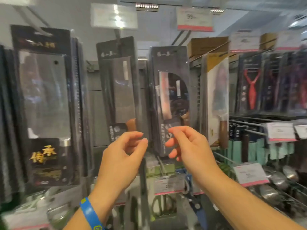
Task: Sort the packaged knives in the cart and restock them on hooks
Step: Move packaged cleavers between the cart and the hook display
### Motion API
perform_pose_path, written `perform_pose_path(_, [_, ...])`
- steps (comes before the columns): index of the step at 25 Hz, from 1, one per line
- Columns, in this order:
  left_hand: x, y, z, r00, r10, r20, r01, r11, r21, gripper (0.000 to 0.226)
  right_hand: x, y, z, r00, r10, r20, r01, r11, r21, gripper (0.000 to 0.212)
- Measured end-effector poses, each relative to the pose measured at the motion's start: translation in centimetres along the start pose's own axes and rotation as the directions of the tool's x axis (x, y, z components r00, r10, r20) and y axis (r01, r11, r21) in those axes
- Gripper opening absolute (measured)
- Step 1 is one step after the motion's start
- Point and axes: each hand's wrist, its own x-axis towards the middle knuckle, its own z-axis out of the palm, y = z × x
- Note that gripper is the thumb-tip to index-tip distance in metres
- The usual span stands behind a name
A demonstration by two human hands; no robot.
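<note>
Nearest the camera, both forearms reach up and forward, the left one wearing a blue rubber wristband (89, 213). The left hand (123, 151) is curled, its thumb and forefinger pinched together at the lower right corner of the dark card-and-blister cleaver package with a brown wooden handle (119, 83). The right hand (187, 146) is also curled, thumb above and fingers below, against the lower left of the dark blister package holding a curved-bladed knife (169, 63); motion blur hides whether it grips that package or only touches it. Both packages hang upright side by side just beyond the fingertips, with their long axes vertical, handles down and hang-holes at the top, well above the hands. Any seating or straightening therefore means pushing up and back along each package's length, and each hand is nearest its own package. Further up, a white price tag with a pink strip (194, 19) hangs over the row. The cart is not in view.
</note>
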Motion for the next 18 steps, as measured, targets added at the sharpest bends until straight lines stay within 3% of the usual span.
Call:
perform_pose_path(2, [0.4,0.0,2.5,0.990,-0.096,0.104,0.106,0.990,-0.093,0.014,0.1,0.7,-3.6,0.997,0.037,-0.064,-0.039,0.999,-0.031,0.018])
perform_pose_path(6, [2.2,0.9,8.9,0.954,-0.156,0.257,0.224,0.938,-0.263,0.015,2.2,1.9,-10.4,0.973,0.091,-0.213,-0.116,0.987,-0.111,0.017])
perform_pose_path(10, [5.0,2.4,16.5,0.901,-0.184,0.393,0.340,0.861,-0.377,0.035,7.4,1.6,-15.9,0.974,0.006,-0.227,-0.078,0.947,-0.310,0.014])
perform_pose_path(12, [6.7,3.2,20.1,0.923,-0.128,0.363,0.275,0.880,-0.388,0.048,10.5,0.1,-17.9,0.979,-0.050,-0.195,-0.042,0.897,-0.441,0.036])
perform_pose_path(15, [10.2,4.1,24.5,0.984,-0.046,0.171,0.093,0.956,-0.278,0.065,15.0,-2.3,-19.7,0.987,-0.078,-0.141,-0.017,0.822,-0.570,0.067])
perform_pose_path(18, [12.9,4.7,26.3,0.998,0.020,0.060,-0.008,0.980,-0.200,0.080,18.8,-3.9,-19.2,0.994,-0.018,-0.105,-0.045,0.819,-0.572,0.063])
